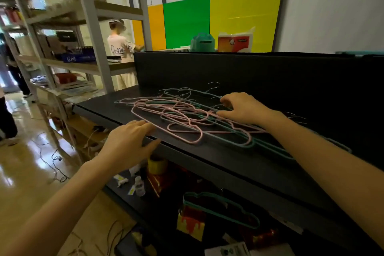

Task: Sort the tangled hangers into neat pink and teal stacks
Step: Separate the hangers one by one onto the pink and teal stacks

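Your left hand (128, 141), fingers straight and released, rests on the front edge of the black shelf (207, 158) beside the tangled heap of thin pink and teal wire hangers (182, 118); your right hand (243, 110) lies spread on that heap, grasping nothing.
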Available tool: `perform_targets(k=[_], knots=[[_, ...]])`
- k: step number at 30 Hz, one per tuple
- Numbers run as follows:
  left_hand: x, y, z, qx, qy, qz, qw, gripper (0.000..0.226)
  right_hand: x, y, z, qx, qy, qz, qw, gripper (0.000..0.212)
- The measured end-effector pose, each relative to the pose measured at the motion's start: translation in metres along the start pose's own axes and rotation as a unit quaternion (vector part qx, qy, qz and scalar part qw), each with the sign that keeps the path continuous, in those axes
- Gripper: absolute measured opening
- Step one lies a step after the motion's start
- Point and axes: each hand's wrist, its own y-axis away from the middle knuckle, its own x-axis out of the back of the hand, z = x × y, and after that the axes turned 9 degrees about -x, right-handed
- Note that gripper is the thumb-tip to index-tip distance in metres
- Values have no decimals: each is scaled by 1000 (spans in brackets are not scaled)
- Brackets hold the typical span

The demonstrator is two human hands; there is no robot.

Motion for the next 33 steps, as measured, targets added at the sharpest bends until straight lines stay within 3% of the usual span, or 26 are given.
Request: perform_targets(k=[7, 16, 22, 26, 33], knots=[[-24, -49, -59, 2, 16, -1, 1000, 41, -20, -79, -14, -64, 69, -22, 995, 88], [-52, -89, -112, -30, 63, -19, 997, 55, -31, -115, -26, -114, 63, -46, 990, 94], [-67, -112, -157, -115, 149, -111, 976, 109, -2, -107, -24, -138, 46, 44, 988, 93], [-73, -126, -180, -169, 225, -168, 945, 101, 12, -85, -24, -180, 72, 94, 977, 90], [-88, -147, -202, -271, 208, -114, 933, 98, 21, -36, -30, -280, 91, 163, 942, 86]])
